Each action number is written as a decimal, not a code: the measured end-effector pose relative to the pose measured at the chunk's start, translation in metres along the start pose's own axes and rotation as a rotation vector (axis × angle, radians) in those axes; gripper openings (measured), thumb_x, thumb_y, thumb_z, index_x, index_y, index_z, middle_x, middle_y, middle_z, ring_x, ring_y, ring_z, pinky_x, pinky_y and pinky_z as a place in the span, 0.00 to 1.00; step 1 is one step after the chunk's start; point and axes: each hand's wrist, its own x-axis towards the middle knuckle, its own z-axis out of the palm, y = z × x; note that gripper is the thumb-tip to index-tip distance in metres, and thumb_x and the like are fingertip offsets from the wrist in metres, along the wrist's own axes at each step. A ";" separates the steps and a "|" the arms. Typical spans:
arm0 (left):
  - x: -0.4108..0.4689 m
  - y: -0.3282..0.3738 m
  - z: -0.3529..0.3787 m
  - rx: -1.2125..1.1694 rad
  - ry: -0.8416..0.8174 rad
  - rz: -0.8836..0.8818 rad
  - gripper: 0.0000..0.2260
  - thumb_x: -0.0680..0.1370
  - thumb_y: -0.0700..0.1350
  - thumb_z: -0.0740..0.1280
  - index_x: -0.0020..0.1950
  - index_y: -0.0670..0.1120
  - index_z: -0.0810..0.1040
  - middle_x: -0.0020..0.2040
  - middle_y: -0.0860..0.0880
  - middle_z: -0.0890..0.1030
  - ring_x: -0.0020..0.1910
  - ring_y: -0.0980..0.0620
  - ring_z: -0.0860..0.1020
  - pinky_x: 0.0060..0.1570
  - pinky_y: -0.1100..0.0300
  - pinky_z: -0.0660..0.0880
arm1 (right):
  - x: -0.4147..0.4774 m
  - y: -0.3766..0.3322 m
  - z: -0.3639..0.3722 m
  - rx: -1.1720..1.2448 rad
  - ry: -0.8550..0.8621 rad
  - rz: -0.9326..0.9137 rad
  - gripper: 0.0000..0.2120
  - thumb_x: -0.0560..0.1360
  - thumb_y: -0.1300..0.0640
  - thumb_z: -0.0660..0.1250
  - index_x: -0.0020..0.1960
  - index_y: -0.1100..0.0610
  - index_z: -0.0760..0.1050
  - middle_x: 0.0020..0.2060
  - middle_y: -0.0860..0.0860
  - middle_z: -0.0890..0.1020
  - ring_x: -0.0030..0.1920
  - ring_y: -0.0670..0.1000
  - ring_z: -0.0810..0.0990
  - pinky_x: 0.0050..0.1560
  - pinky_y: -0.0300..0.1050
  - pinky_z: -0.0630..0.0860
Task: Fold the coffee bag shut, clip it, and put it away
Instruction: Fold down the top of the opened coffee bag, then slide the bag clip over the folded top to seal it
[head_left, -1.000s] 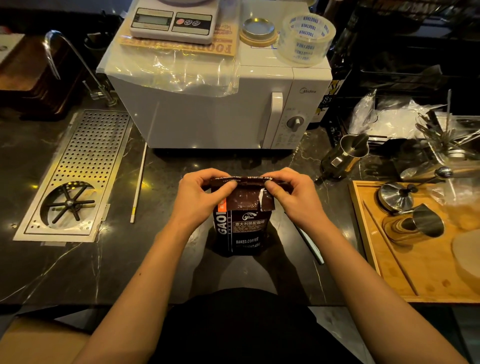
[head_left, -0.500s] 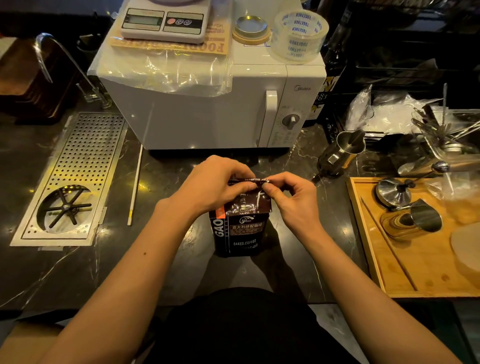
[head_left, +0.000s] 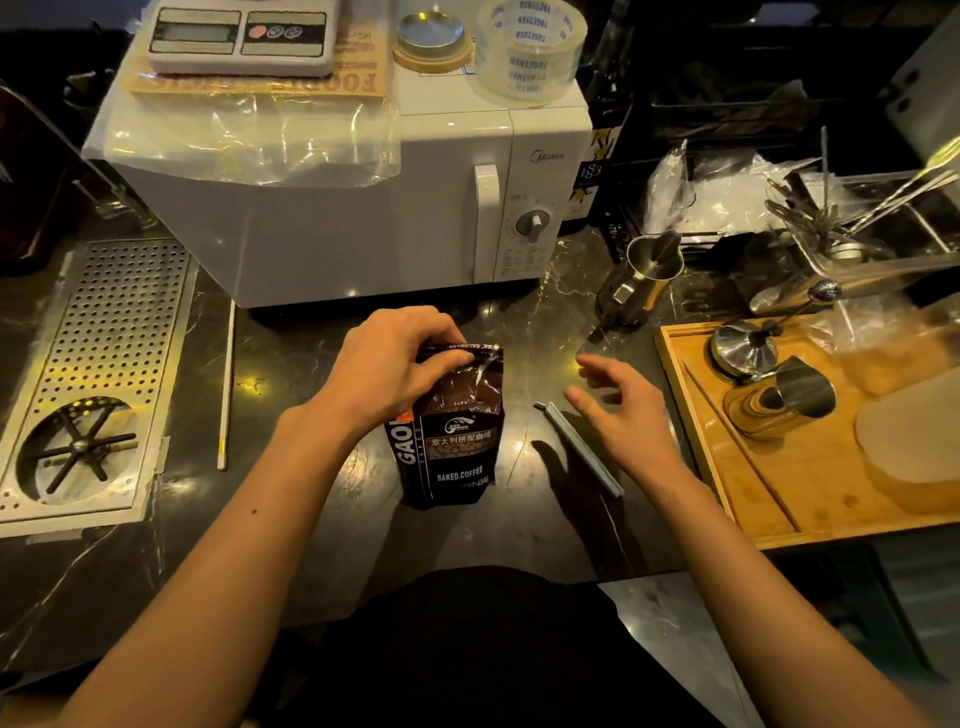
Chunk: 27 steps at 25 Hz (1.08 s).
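Note:
A dark brown coffee bag stands upright on the black marble counter, its top folded flat. My left hand pinches the folded top from the left side. My right hand hovers open to the right of the bag, fingers spread, just above a long grey bag clip that lies diagonally on the counter. The hand's heel hides part of the clip.
A white microwave stands behind the bag, with a scale and tape roll on top. A wooden tray with steel pitchers lies right, a steel jug behind it, a perforated drain grid left.
My right hand let go of the bag top and moved right, over the clip. My left hand stayed on the fold. The camera view shifted closer.

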 end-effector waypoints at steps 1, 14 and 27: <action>0.001 -0.001 0.000 0.004 0.002 -0.004 0.05 0.76 0.52 0.70 0.47 0.52 0.82 0.43 0.58 0.79 0.48 0.54 0.79 0.50 0.45 0.78 | -0.004 0.011 -0.003 -0.051 -0.008 0.048 0.20 0.75 0.52 0.71 0.65 0.51 0.75 0.57 0.48 0.80 0.56 0.47 0.77 0.57 0.46 0.76; -0.002 -0.001 0.003 -0.030 0.040 -0.028 0.04 0.75 0.51 0.72 0.47 0.52 0.83 0.43 0.56 0.81 0.48 0.52 0.80 0.50 0.45 0.78 | -0.047 0.057 0.013 -0.322 -0.116 0.244 0.10 0.75 0.49 0.70 0.55 0.49 0.77 0.44 0.46 0.76 0.43 0.48 0.76 0.41 0.48 0.74; -0.015 0.000 0.010 -0.160 0.167 -0.057 0.05 0.72 0.48 0.76 0.46 0.49 0.86 0.39 0.56 0.83 0.42 0.57 0.82 0.46 0.57 0.79 | -0.020 -0.009 0.014 0.142 0.029 0.106 0.05 0.77 0.58 0.68 0.52 0.51 0.77 0.47 0.52 0.78 0.48 0.50 0.78 0.49 0.50 0.78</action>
